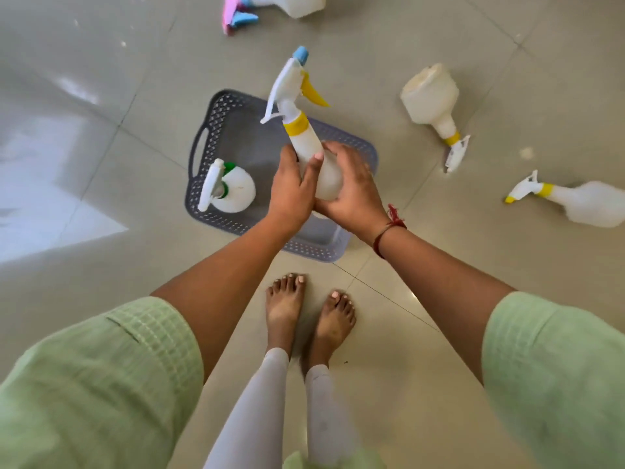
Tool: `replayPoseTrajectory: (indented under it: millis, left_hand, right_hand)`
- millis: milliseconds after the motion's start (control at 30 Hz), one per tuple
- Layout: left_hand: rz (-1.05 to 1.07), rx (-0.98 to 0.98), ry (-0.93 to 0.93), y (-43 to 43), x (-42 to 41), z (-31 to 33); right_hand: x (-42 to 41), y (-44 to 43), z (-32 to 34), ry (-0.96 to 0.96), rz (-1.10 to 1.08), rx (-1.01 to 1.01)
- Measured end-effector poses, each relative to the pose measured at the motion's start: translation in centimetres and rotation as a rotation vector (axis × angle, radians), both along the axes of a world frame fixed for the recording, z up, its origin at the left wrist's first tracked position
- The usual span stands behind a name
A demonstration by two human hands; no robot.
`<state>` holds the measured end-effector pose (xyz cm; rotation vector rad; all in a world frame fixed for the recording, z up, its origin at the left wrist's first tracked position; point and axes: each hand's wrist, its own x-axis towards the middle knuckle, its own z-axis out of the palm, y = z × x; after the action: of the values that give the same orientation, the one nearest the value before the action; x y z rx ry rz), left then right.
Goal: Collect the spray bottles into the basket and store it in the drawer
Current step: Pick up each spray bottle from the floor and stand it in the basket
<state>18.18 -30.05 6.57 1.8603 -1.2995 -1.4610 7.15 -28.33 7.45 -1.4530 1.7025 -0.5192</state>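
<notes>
A grey perforated basket (216, 130) sits on the tiled floor in front of my feet. Inside its left end stands a white spray bottle with a green collar (236, 191). Above the basket I hold a white spray bottle with a yellow trigger and blue nozzle (297, 106). My left hand (291, 187) and my right hand (351, 194) both wrap its body. Two white bottles with yellow collars lie on the floor to the right, one nearer the basket (431, 99) and one at the frame's edge (588, 203). Another bottle with a pink and blue head (294, 3) lies at the top.
Glossy beige floor tiles (101, 79) surround the basket, with a bright patch of light at the left. My bare feet (307, 316) stand just behind the basket's near edge. No drawer is in view.
</notes>
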Motion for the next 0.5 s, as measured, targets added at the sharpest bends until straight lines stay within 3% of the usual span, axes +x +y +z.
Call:
replayPoseTrajectory:
  millis: [133, 300, 500]
  left_hand:
    - [0.054, -0.092, -0.075, -0.5, 2.4, 0.0]
    - [-0.035, -0.157, -0.146, -1.2, 3.6, 0.2]
    - [-0.094, -0.119, -0.244, -1.7, 3.7, -0.1]
  right_hand:
    - [1.8, -2.2, 0.9, -0.104, 0.046, 0.021]
    - [4.3, -6.4, 4.7, -0.404, -0.352, 0.228]
    - [6.6, -11.0, 5.7, -0.288, -0.365, 0.382]
